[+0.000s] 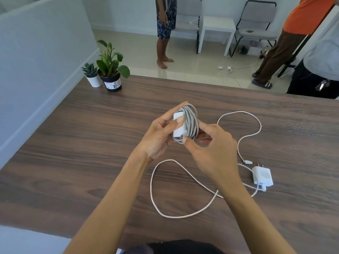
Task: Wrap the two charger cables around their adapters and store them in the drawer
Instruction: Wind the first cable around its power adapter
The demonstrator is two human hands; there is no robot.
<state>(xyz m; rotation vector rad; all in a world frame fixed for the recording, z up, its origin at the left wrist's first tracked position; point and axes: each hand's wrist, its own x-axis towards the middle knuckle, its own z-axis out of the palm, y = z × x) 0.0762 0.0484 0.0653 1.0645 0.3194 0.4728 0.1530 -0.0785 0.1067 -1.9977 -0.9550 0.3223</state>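
My left hand (pixel 159 136) grips a white adapter (pixel 177 128) above the table, thumb pressed on its face. A grey-white cable (pixel 190 121) is coiled around that adapter in many turns. My right hand (pixel 211 145) pinches the cable's end at the coil's lower edge. A second white adapter (pixel 262 176) lies flat on the table at the right, prongs pointing away. Its long white cable (pixel 165 180) sprawls loose in wide loops over the wooden table (pixel 73 162). No drawer is in view.
Two potted plants (pixel 110 70) stand at the table's far left corner beside a white partition wall. Beyond the far edge, people stand on the floor near chairs and a small white table (pixel 216 28). Another charger lies on the floor (pixel 224 68).
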